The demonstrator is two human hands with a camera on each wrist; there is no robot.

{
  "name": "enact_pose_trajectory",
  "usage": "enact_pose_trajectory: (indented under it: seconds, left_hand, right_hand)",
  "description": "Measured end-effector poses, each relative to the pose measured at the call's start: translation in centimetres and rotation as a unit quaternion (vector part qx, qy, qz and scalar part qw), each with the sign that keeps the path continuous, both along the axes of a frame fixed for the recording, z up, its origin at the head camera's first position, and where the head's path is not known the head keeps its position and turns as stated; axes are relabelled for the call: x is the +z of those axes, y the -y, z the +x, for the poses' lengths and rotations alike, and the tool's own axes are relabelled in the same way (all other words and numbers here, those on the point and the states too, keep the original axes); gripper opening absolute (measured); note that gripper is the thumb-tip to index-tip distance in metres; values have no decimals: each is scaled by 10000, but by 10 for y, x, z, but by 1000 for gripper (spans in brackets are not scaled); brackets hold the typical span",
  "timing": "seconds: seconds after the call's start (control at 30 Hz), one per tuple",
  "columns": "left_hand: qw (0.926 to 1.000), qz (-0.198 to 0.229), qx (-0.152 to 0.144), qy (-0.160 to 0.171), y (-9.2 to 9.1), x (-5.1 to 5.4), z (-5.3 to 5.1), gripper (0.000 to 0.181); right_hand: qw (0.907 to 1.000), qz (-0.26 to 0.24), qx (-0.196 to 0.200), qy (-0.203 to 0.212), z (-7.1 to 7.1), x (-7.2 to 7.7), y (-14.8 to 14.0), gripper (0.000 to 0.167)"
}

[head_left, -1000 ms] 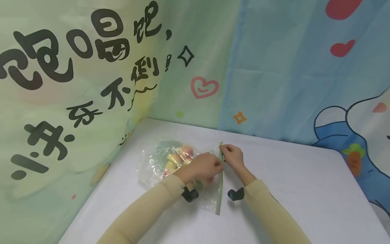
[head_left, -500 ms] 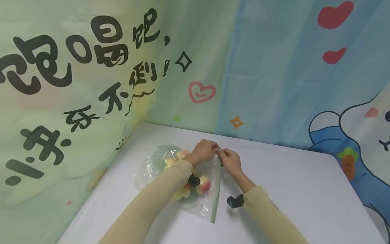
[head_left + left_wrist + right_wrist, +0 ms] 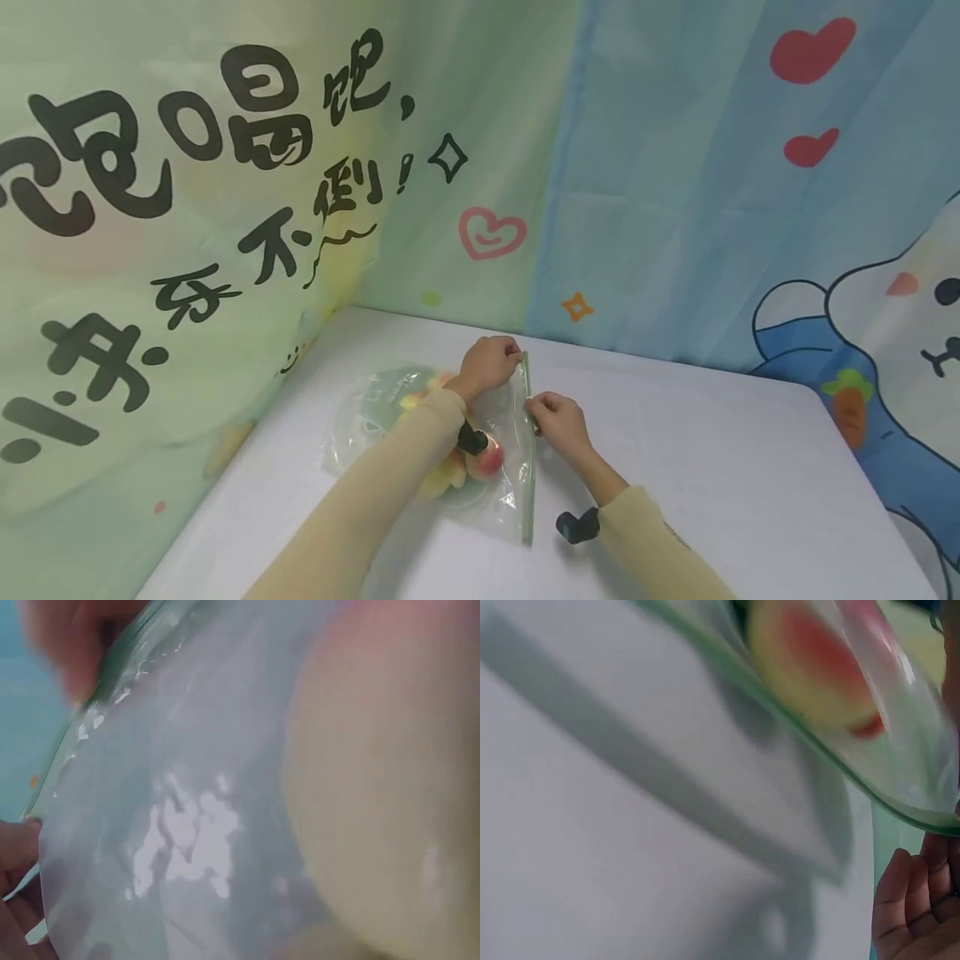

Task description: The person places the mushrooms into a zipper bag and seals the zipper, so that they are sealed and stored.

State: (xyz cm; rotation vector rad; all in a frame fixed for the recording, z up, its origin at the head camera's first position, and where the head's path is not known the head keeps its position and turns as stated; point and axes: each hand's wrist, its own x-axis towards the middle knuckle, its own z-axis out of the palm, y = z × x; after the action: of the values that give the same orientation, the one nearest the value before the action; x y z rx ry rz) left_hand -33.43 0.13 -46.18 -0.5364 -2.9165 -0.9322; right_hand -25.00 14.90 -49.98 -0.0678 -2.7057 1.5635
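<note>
A clear zip-lock bag [image 3: 501, 500] with a green closure strip lies on the white table. Inside it are several yellow pieces and a round red-and-yellow fruit [image 3: 485, 457], peach-like; the left forearm hides part of them. At the far end of the strip, my left hand [image 3: 489, 364] pinches the bag's edge. Nearer to me along the same strip, my right hand [image 3: 561, 422] pinches it between thumb and fingers. The right wrist view shows the green-edged bag mouth [image 3: 810, 742] bowed, with the fruit behind it. Pale fruit [image 3: 390, 787] fills the right of the left wrist view, blurred.
The white table [image 3: 675, 467] extends right of the bag. Behind it hangs a printed cloth backdrop [image 3: 645, 208] with hearts and a cartoon rabbit. Black wrist cameras sit under both wrists, the right one [image 3: 577, 527] just above the table.
My left hand has moved from mid-strip to the strip's far end. My right hand, first near that far end, has slid along the strip toward me. The view has shifted slightly.
</note>
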Motion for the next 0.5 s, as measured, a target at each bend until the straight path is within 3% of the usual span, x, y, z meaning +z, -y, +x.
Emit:
enact_pose_trajectory:
  seconds: [0.23, 0.5]
  left_hand:
    - [9998, 44, 99, 166, 7, 2, -11, 18]
    - [9995, -264, 85, 157, 8, 5, -8, 18]
  right_hand:
    - [9997, 237, 75, -18, 43, -15, -1, 16]
    - [9982, -354, 113, 476, 88, -28, -7, 15]
